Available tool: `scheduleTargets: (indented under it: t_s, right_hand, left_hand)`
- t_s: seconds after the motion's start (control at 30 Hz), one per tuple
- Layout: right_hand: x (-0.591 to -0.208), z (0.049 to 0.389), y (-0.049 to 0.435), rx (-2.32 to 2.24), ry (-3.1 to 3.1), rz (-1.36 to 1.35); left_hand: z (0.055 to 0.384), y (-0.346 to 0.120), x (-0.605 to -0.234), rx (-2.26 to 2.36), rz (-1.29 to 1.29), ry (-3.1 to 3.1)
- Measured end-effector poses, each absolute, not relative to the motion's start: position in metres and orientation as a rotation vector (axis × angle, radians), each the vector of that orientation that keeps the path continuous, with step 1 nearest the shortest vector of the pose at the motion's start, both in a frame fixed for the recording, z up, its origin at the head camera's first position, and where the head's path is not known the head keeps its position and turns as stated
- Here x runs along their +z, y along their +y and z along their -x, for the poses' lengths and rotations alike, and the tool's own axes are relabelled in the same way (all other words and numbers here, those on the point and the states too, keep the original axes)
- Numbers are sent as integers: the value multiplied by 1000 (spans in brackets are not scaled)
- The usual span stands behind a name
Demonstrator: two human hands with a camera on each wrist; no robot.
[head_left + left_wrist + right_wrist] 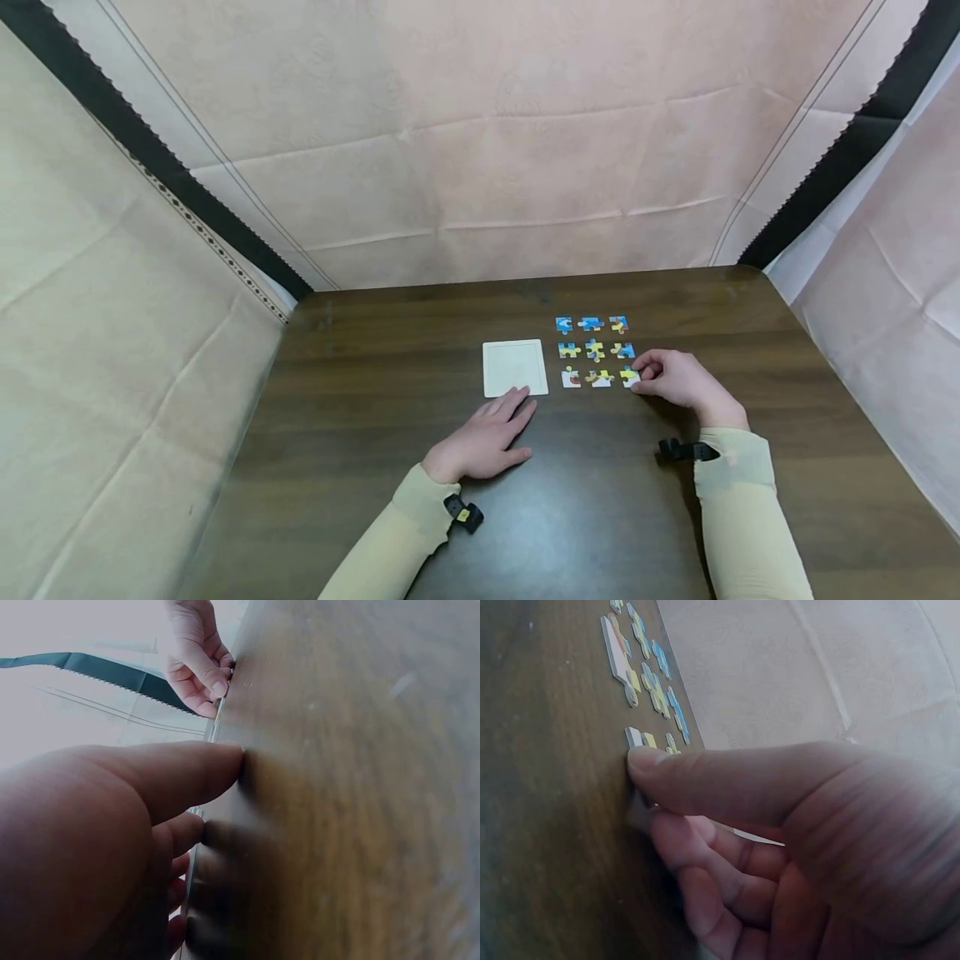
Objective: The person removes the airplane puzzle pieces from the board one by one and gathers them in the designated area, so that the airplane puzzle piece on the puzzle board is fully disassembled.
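Jigsaw puzzle pieces in blue, yellow and white lie apart in three rows on the table; one central piece [595, 349] is mostly yellow. My right hand [678, 385] is at the bottom right puzzle piece [628, 377], pinching its edge between thumb and curled fingers. In the right wrist view the thumb [656, 765] covers part of that piece [634, 738]. To the left of the rows is a flat white square puzzle tray [514, 368]. My left hand [483, 437] lies with fingers extended, fingertips touching the tray's lower edge.
The brown wooden table [360, 467] ends at a back edge just beyond the pieces. Pale cloth walls [525, 167] with dark strips [847, 150] enclose it behind and at both sides. A black wrist camera [463, 512] sits on the left sleeve, another [686, 451] on the right.
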State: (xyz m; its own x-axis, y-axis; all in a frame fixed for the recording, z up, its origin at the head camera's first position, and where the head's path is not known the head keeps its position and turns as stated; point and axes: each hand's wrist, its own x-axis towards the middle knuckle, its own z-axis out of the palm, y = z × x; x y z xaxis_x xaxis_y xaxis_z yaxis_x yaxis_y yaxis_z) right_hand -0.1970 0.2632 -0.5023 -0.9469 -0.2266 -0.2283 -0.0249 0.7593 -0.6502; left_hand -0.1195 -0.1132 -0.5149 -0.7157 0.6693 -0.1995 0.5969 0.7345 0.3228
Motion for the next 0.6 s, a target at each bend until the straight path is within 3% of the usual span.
scheduleTargets:
  t_s: [0.33,0.6]
  right_hand:
    - [-502,200,265,-997,2660,214]
    - [-488,206,270,-1062,2783,212]
  left_hand:
    - [123,-115,-510,366,-1006,2639]
    - [140,-125,-492,725,-1034,2557]
